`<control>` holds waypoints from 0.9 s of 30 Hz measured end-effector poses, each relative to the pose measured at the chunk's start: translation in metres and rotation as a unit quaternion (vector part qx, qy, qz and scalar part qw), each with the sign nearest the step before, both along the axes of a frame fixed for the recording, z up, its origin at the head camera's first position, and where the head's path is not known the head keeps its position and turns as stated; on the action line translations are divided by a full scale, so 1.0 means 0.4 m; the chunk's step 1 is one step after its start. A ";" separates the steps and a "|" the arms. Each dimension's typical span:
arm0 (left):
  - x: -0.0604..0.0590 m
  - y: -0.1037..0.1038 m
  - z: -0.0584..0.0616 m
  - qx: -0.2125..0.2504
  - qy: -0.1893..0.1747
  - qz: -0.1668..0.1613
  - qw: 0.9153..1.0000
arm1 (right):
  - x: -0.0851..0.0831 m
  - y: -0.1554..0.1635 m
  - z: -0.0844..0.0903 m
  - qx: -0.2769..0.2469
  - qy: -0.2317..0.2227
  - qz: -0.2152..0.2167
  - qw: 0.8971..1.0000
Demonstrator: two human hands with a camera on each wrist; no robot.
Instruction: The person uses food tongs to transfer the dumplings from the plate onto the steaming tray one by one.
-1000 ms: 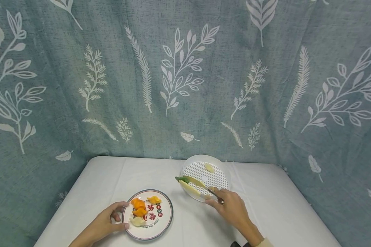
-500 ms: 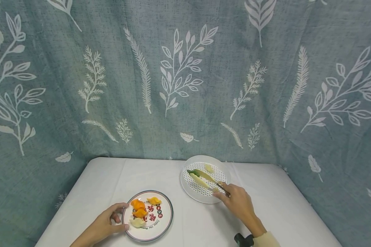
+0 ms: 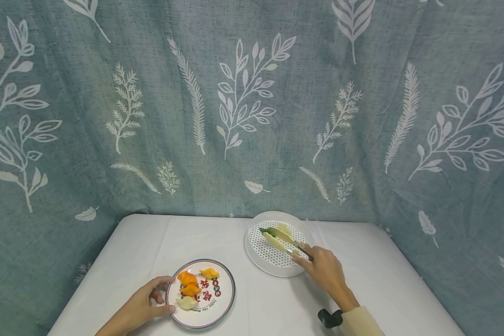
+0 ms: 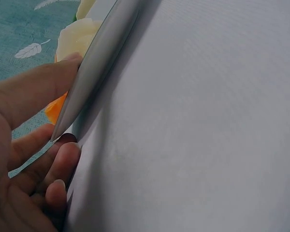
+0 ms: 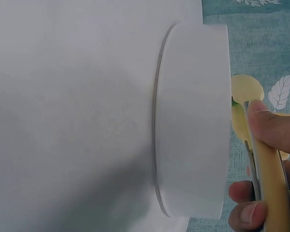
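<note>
My right hand (image 3: 324, 268) grips a pair of tongs (image 3: 283, 238) with yellowish arms, held over a white round steamer basket (image 3: 252, 254) with a perforated floor. At the tongs' tips is a small dark-green dumpling-like piece (image 3: 267, 230), partly hidden between them. A pale yellow dumpling (image 3: 283, 227) lies behind the tongs in the basket. My left hand (image 3: 144, 301) holds the left rim of a white plate (image 3: 218, 310), thumb and fingers apart along it. On the plate sit orange dumplings (image 3: 187, 278), a yellow one (image 3: 209, 272) and a pale one (image 3: 187, 302).
A white cloth (image 3: 269, 308) covers the table, and a blue-green leaf-patterned curtain (image 3: 193, 186) stands behind and at both sides. The basket's tall side wall (image 5: 193, 121) rises beside my right hand. A dark wrist device (image 3: 330, 318) sits by the right sleeve.
My right hand has carried the tongs and green piece rightward and slightly back, from the basket's left edge to above its perforated floor. The left hand and plate stay put.
</note>
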State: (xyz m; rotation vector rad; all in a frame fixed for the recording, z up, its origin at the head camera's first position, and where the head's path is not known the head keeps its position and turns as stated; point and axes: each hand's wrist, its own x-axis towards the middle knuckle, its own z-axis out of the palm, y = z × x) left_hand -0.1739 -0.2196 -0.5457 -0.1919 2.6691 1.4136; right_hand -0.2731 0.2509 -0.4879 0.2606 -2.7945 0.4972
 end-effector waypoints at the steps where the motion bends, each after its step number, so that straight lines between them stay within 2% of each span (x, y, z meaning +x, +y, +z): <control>1: 0.000 0.000 0.000 0.001 0.001 0.000 1.000 | -0.005 0.002 -0.001 -0.001 -0.002 -0.002 1.000; 9: -0.001 0.000 -0.003 -0.009 0.000 0.000 1.000 | -0.040 0.014 0.000 0.004 0.004 0.000 1.000; 18: -0.001 -0.003 -0.004 -0.016 -0.004 -0.005 1.000 | -0.070 0.009 0.004 0.015 -0.018 -0.011 1.000; 27: -0.002 -0.007 -0.012 0.000 0.007 -0.004 1.000 | -0.093 0.021 0.003 0.044 -0.025 -0.023 0.998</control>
